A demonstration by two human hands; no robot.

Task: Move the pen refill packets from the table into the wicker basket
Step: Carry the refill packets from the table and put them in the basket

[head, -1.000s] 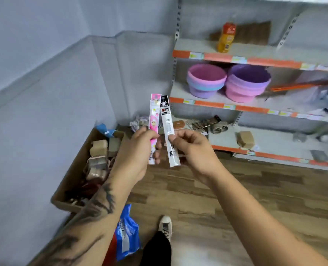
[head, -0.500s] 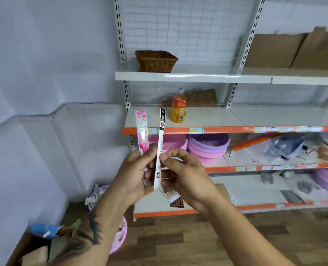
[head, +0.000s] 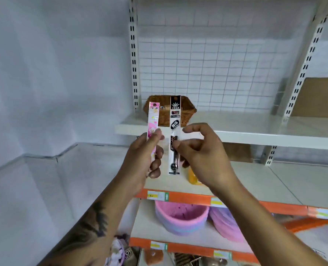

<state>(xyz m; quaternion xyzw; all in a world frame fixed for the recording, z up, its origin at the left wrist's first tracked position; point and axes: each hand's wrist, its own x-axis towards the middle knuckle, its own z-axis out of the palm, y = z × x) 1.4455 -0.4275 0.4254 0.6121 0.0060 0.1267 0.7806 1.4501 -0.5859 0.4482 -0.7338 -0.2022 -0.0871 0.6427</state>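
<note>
My left hand (head: 143,156) holds a pink pen refill packet (head: 153,120) upright between thumb and fingers. Beside it, my right hand (head: 201,154) pinches a black pen refill packet (head: 175,120), also upright. Both packets are raised in front of the brown wicker basket (head: 187,111), which stands on the white upper shelf (head: 255,131) behind them. The packets partly hide the basket's front, and its inside cannot be seen.
White shelving with a wire grid back fills the right side. An orange bottle (head: 192,176) stands on the shelf below, behind my right hand. Pink and purple tubs (head: 180,217) sit one shelf lower. Cardboard (head: 316,96) leans at the far right. A blank wall is at left.
The view has tilted up from the floor and lower shelves to the upper shelf. Both hands have risen with the packets, which now stand in front of the basket.
</note>
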